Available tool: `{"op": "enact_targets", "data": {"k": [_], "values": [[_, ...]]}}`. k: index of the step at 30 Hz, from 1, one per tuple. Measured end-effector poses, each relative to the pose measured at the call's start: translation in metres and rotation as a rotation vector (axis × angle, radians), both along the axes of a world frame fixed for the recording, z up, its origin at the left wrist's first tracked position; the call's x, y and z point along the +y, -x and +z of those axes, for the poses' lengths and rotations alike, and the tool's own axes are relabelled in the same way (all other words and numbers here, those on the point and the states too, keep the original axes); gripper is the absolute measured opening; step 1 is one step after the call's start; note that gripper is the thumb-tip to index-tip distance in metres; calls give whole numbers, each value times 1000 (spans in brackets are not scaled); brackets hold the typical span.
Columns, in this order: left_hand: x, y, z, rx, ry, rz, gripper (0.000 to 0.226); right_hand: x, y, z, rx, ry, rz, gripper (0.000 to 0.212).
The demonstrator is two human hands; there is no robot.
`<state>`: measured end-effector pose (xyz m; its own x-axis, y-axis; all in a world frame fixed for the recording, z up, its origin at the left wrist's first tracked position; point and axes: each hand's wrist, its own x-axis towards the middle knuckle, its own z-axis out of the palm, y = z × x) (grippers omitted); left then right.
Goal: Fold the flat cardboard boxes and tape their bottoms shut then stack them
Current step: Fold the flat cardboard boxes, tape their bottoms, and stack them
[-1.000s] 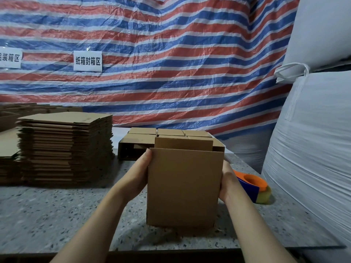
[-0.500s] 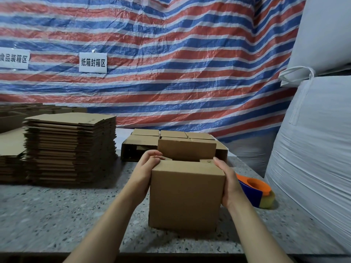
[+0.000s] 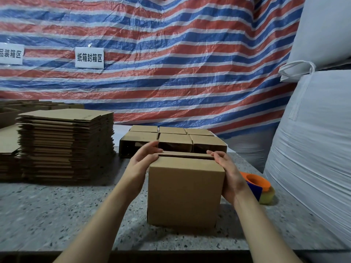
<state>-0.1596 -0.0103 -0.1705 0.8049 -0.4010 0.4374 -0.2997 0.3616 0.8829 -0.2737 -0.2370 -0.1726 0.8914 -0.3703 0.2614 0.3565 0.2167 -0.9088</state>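
A brown cardboard box (image 3: 185,194) stands upright on the speckled table (image 3: 57,211) right in front of me. Its top flaps are folded almost flat, with a narrow gap along the far edge. My left hand (image 3: 144,162) lies at the box's top left corner, its fingers stretched out over a flap. My right hand (image 3: 228,175) lies against the box's right side, fingers curled over the top right edge. A tall stack of flat cardboard boxes (image 3: 64,143) sits at the left. Several folded boxes (image 3: 172,141) are grouped just behind the one I hold.
An orange and blue tape dispenser (image 3: 256,185) lies on the table right of the box, partly behind my right wrist. A large white bulk bag (image 3: 313,149) crowds the right side. A striped tarp (image 3: 171,73) hangs behind. More flat cardboard (image 3: 7,141) lies at far left.
The tall front and back flaps have been folded down onto the box's top. Both hands slid up from the sides to the top corners.
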Motion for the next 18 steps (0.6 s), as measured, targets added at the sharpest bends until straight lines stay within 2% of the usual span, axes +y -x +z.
{"op": "enact_targets", "data": {"k": [4, 8, 10, 13, 15, 17, 18], "values": [[-4, -2, -4, -3, -11, 61, 24, 4, -3, -3, 26, 26, -70, 41], [-1, -3, -1, -50, -51, 68, 25, 5, -5, 0, 57, 56, -118, 22], [3, -1, 6, -102, -135, 65, 25, 6, -4, 1, 69, 51, -116, 22], [10, -1, 28, -144, -401, 103, 23, 9, -2, 1, 61, 30, -104, 36], [9, 3, 48, -252, -639, 160, 17, 10, -1, 1, 48, 12, -95, 44], [2, 10, 65, -554, -970, 315, 8, 9, -1, 0, 43, 14, -88, 46], [-5, 16, 71, -716, -1072, 385, 11, 9, -2, 0, 41, 15, -85, 45]]}}
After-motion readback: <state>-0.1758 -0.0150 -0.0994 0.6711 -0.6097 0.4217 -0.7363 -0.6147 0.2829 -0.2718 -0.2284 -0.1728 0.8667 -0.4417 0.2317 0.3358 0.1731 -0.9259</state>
